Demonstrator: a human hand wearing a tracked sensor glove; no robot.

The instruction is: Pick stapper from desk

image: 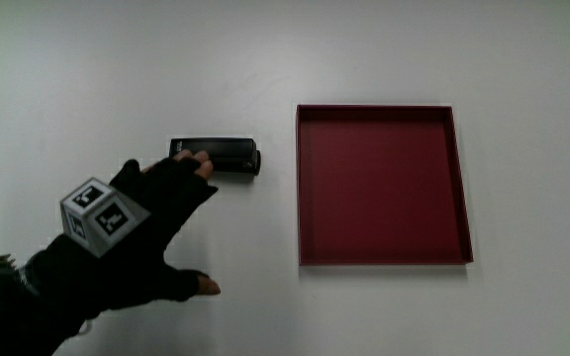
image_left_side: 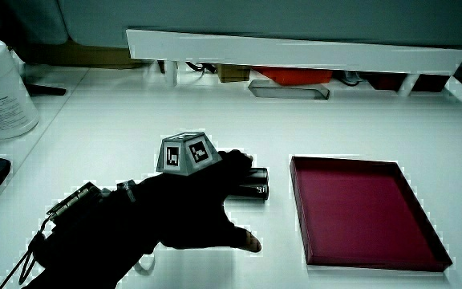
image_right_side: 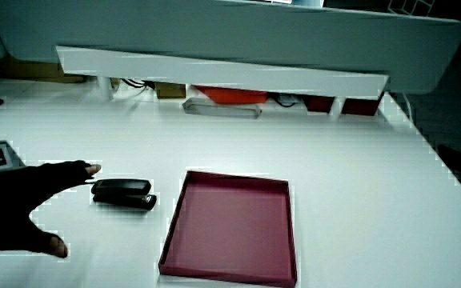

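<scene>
a black stapler [image: 221, 156] is seen lying flat on the white table [image: 117, 69], just beside a shallow red tray [image: 384, 259] and apart from it by a strip of bare table. in both side views the stapler [image_left_side: 251, 183] [image_right_side: 123, 193] is shown lengthwise across the table, its long side turned toward the tray [image_left_side: 423, 217] [image_right_side: 229, 274].

the hand [image: 137, 232] is held low over the table beside the stapler, on the side away from the tray, with its forearm nearer to the person. the fingers are spread and extended, not clamped on anything; the fingertips [image: 198, 160] are laid at or over the end of the stapler farthest from the tray, and the thumb [image: 198, 285] is stretched out apart from them, nearer to the person. whether the fingertips actually touch the stapler cannot be told. in a side view the hand [image_left_side: 187, 209] is seen covering part of the stapler; in a side view a fingertip [image_right_side: 90, 169] is seen just at the stapler's end.

a patterned cube [image: 102, 216] is carried on the back of the glove. the tray holds nothing visible. a white container [image_left_side: 2, 84] is seen standing at the table's edge, well apart from the stapler, and a low partition [image_left_side: 295, 50] runs across the table.
</scene>
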